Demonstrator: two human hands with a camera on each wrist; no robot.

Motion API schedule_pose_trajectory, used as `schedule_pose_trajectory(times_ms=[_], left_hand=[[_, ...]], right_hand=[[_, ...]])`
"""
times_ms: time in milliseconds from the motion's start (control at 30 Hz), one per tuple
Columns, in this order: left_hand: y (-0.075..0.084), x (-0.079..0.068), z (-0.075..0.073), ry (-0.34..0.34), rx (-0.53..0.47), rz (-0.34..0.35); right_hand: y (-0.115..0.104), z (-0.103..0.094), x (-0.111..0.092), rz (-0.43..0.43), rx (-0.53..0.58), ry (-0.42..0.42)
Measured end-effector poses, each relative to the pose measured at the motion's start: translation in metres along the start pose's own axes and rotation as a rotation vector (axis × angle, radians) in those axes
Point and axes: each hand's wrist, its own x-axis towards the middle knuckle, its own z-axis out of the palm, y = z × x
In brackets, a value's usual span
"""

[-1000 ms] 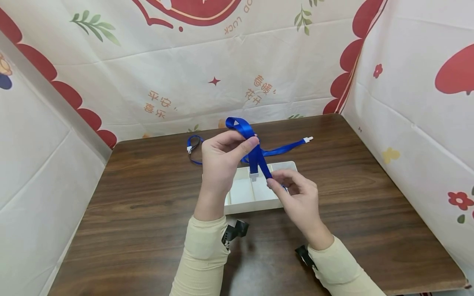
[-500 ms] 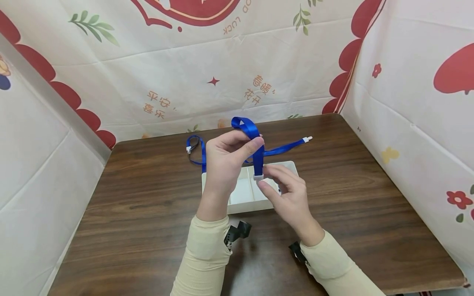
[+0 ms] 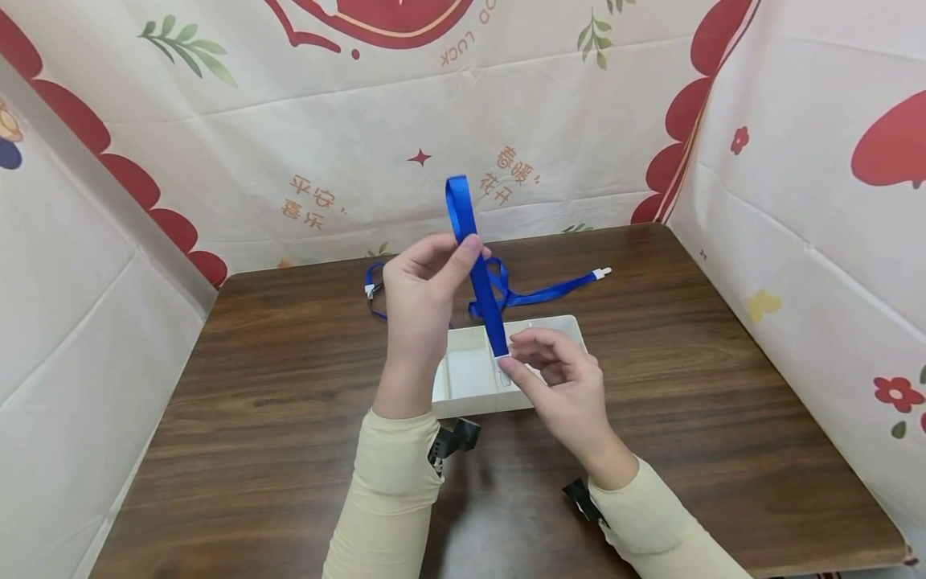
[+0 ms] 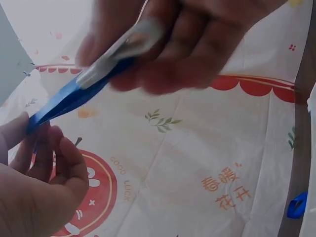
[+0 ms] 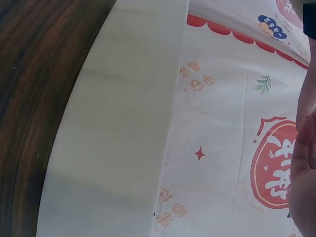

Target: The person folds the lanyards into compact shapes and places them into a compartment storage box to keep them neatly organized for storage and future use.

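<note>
In the head view, my left hand (image 3: 419, 301) pinches a folded blue lanyard (image 3: 486, 301) between thumb and fingers, with a loop standing up above the grip. My right hand (image 3: 567, 390) holds the white plastic clip (image 3: 504, 373) at the lanyard's lower end, the strap stretched straight between both hands. From the left wrist, the blue strap (image 4: 64, 101) runs from the left fingers to the pale clip (image 4: 121, 52), which the right hand (image 4: 197, 49) grips. Fingers of a hand (image 5: 303, 168) show only at the right edge of the right wrist view.
A white divided tray (image 3: 477, 404) stands on the wooden table (image 3: 275, 402) below the hands. Behind it lies more blue lanyard (image 3: 553, 291) with a white end clip (image 3: 602, 273). To the left is a blue loop (image 3: 370, 277). Printed cloth walls surround the table.
My left hand has risen and shifted left slightly, drawing the lanyard straight with its loop upright. My right hand has gone from the strap to the white clip.
</note>
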Motion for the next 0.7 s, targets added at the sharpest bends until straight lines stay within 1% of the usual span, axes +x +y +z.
schedule_pose_trajectory(times_ms=[100,267,333,400,500,600,700], left_hand=[[0.003,0.006,-0.004,0.003,0.025,0.005],[0.007,0.011,-0.006,0.018,0.067,-0.025],[0.008,0.012,-0.005,0.026,0.059,-0.051],[0.008,0.012,-0.004,0.023,0.029,-0.078],[0.008,0.011,-0.001,-0.01,-0.041,-0.13],[0.009,0.009,0.001,-0.069,-0.089,-0.171],[0.008,0.007,0.003,-0.117,-0.117,-0.183]], right_hand=[[0.0,0.0,-0.003,0.034,-0.026,-0.039],[-0.001,-0.001,-0.005,0.125,-0.071,-0.094],[-0.001,-0.001,-0.005,0.139,-0.079,-0.12],[0.0,-0.001,-0.004,0.134,-0.082,-0.146],[0.001,-0.001,-0.004,0.124,-0.091,-0.174],[0.001,0.001,-0.005,0.117,-0.11,-0.191],[0.001,0.002,-0.007,0.132,-0.139,-0.204]])
